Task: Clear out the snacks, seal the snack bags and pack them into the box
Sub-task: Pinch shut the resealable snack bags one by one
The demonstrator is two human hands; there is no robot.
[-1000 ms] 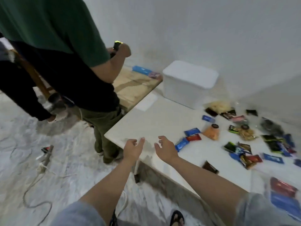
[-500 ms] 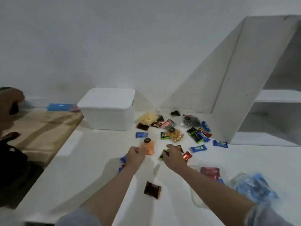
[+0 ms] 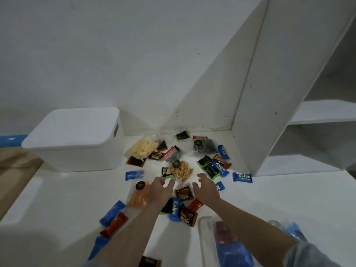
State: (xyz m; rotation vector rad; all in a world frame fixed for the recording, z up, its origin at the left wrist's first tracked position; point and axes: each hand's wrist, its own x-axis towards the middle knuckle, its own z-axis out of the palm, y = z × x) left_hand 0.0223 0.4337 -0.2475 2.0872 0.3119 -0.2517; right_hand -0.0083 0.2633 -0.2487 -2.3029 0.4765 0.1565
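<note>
Clear plastic bags lie nearest the camera on the white table (image 3: 57,205): one zip bag (image 3: 227,241) under the right forearm holds red and blue packets, and a second bag (image 3: 294,231) with blue packets shows at the right sleeve. Both bare forearms stretch forward over a scatter of wrapped snacks. The left hand (image 3: 159,189) hovers with fingers loosely spread and holding nothing, its palm above the edge of a bag of orange snacks (image 3: 139,195). The right hand (image 3: 206,188) is likewise relaxed and empty, fingers slightly curled. Between the two hands sits a brown Nextar packet (image 3: 184,192); just beyond the fingertips lies a clear bag of golden puffed snacks (image 3: 181,171), not touched by either hand. Blue Kalpa packets (image 3: 242,177) and green and black wrappers lie to the right. Farther back rest a bag of pale yellow sticks (image 3: 143,148) and a bag of dark snacks (image 3: 204,146). The white lidded box (image 3: 77,139) stands at the far left against the wall, closed, well apart from both hands.
</note>
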